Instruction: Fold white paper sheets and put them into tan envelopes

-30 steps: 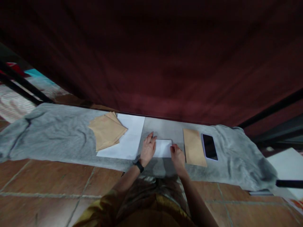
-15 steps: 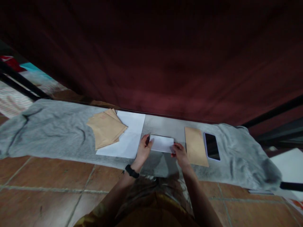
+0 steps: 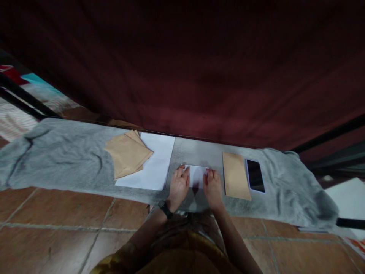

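Observation:
A folded white sheet of paper (image 3: 196, 176) lies low over the grey cloth in front of me, its fold lines not distinct. At its left end my left hand (image 3: 179, 182) is closed, back up, fingertips at the far edge. My right hand (image 3: 212, 185) closes on the right end the same way; both thumbs are partly hidden. A stack of larger white sheets (image 3: 159, 167) is left of my left hand, with several fanned brown envelopes (image 3: 129, 154) overlapping it. Right of my right hand lies a single brown envelope (image 3: 236, 176).
A phone (image 3: 256, 176) with a dark screen lies beside the single envelope. The grey cloth (image 3: 71, 156) covers a long, narrow surface. A dark red curtain (image 3: 199, 95) hangs behind it, and floor tiles (image 3: 62, 207) show in front. Dark bars stand at both sides.
The folded paper has come down slightly toward me. Both hands have turned backs up, moved nearer the front edge, and now cover more of its ends.

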A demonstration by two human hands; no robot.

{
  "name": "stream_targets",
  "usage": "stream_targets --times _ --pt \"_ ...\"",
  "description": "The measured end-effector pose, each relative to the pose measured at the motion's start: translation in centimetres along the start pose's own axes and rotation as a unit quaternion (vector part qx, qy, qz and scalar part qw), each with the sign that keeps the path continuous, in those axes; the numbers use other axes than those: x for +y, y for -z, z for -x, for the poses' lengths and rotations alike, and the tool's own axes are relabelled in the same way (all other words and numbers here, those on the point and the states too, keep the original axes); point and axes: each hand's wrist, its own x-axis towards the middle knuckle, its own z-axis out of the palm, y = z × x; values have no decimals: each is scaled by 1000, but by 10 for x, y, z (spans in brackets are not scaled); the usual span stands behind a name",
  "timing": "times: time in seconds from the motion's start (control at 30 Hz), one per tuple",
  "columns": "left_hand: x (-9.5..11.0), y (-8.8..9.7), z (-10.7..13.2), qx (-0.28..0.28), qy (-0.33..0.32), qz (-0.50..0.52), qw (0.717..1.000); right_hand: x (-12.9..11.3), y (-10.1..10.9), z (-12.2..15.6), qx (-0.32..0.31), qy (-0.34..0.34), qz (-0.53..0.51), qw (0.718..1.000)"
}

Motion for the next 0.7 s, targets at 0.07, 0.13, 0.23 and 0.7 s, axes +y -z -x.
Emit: stream_targets --times 0.07,0.13,0.23,0.7 --pt "5 -10 -1 -26 -51 -33 998 -12 -7 -1 -4 75 -29 997" --pt "7 -21 -1 -50 -81 -61 994 -22 -14 -1 -23 133 -37 990" --pt "5 -32 1 -69 -92 -86 990 -25 -21 3 -49 167 -2 985" --pt "-12 -10 6 -50 -7 -46 998 3 -22 14 -4 122 92 988"
